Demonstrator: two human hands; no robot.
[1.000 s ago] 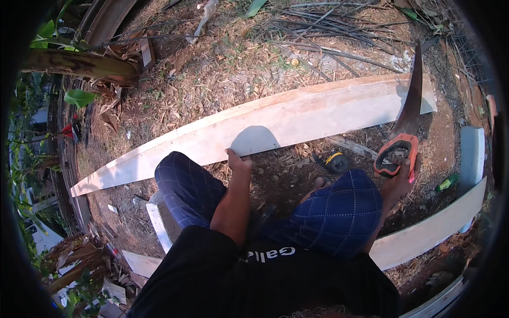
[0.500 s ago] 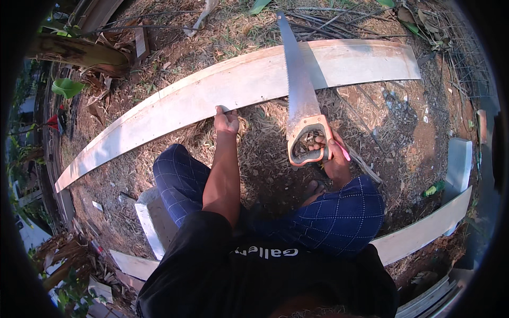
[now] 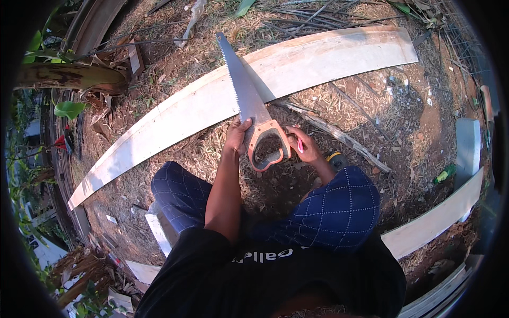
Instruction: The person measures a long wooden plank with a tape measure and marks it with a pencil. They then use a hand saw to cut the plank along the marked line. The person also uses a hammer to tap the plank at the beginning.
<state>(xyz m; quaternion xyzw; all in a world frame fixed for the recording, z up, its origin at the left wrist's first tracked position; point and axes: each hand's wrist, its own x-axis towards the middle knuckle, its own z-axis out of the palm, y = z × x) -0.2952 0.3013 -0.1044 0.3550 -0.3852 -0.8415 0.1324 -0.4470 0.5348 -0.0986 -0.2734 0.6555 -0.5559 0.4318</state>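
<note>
My left hand (image 3: 236, 138) is closed on a handsaw (image 3: 245, 90) at the base of its blade, the thumb lying on the metal. The saw's toothed edge faces left and its tip points away from me, across a long pale board (image 3: 175, 117). Its orange and black handle lies between my two hands. Beside the handle's right edge, my right hand (image 3: 308, 150) has its fingers curled around a slim pink pen-like thing (image 3: 300, 145); whether those fingers also touch the handle I cannot tell. A yellow and black tool (image 3: 336, 159), partly hidden, sits near my right knee.
A dry branch (image 3: 344, 139) lies right of my right hand. Thin rods (image 3: 313, 20) are strewn beyond the board. Another pale board (image 3: 435, 209) curves past my right side, near a grey block (image 3: 467, 146). A white block (image 3: 160, 228) stands by my left leg.
The saw has moved left and nearer to me. My left hand has left the board's edge and taken the saw's blade; my right hand has come off the inside of the handle.
</note>
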